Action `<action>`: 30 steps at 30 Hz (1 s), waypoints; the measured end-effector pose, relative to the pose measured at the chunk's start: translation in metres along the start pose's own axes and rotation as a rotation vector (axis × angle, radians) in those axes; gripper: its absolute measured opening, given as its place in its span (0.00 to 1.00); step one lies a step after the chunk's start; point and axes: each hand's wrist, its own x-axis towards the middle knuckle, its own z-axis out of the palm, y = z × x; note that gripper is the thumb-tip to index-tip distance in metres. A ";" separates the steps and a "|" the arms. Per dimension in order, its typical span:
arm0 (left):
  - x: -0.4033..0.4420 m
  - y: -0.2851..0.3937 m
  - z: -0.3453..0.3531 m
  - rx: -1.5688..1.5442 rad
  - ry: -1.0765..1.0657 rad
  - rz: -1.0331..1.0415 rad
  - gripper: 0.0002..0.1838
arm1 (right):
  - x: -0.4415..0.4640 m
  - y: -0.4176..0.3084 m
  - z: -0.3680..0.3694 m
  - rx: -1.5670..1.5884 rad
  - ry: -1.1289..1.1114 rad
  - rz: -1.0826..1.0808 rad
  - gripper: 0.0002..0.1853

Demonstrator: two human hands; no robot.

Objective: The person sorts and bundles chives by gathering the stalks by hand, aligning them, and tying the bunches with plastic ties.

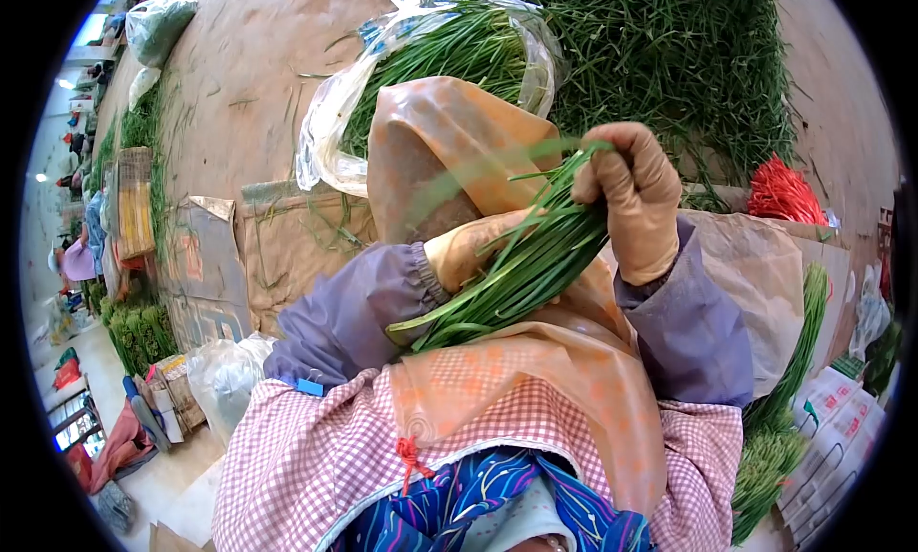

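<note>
A bunch of long green chives (531,275) lies slantwise across my lap, over an orange-patterned plastic apron (469,121). My left hand (469,253), in a tan glove, is closed around the bunch from beneath; its fingers are mostly hidden by the stalks. Above the bunch's upper end my right hand (631,184), gloved too, is closed in a pinch on a chive blade (595,147). That blade trails off to the left, smeared by motion.
Ahead stands a clear plastic bag (330,131) full of chives, beside a large loose heap of them (669,64). Red ties (784,193) lie to the right, near finished-looking bundles (765,466). Cardboard (287,241) covers the floor; other people are far left.
</note>
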 end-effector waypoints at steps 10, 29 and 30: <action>0.003 -0.006 -0.001 0.302 0.085 0.129 0.23 | 0.009 -0.006 -0.019 0.144 -0.096 0.236 0.06; 0.000 0.001 0.006 0.655 -0.068 0.386 0.20 | 0.014 -0.012 -0.019 -0.263 -0.540 0.071 0.14; -0.001 -0.001 0.003 0.857 -0.101 0.495 0.20 | 0.016 -0.010 -0.018 -0.479 -0.698 -0.191 0.17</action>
